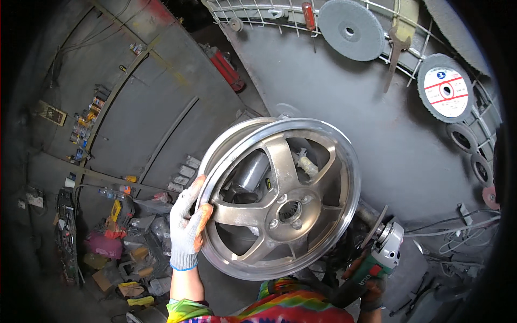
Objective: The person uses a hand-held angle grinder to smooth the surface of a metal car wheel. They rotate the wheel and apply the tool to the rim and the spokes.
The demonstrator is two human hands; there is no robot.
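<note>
A bronze-coloured alloy wheel (280, 161) with a bright metal lip fills the middle of the head view, tilted toward me. My left hand (188, 229), in a white knit glove with orange on the fingers, grips its left edge. At the lower right, my right hand (372, 295) is wrapped round a green and silver angle grinder (386, 245), partly in shadow. The grinder's disc stands just right of the wheel's outer lip, seen nearly edge-on. Whether the disc touches the wheel I cannot tell. Behind the spokes shows a shiny metal cylinder (251, 171).
On a wire grid at the upper right hang a grey abrasive disc (336, 29), a white-labelled disc (446, 91), a red-handled screwdriver (308, 16) and a wrench (396, 54). Cables (458, 234) run along the right. Tools and boxes crowd the lower left. A red cylinder (225, 67) stands farther back.
</note>
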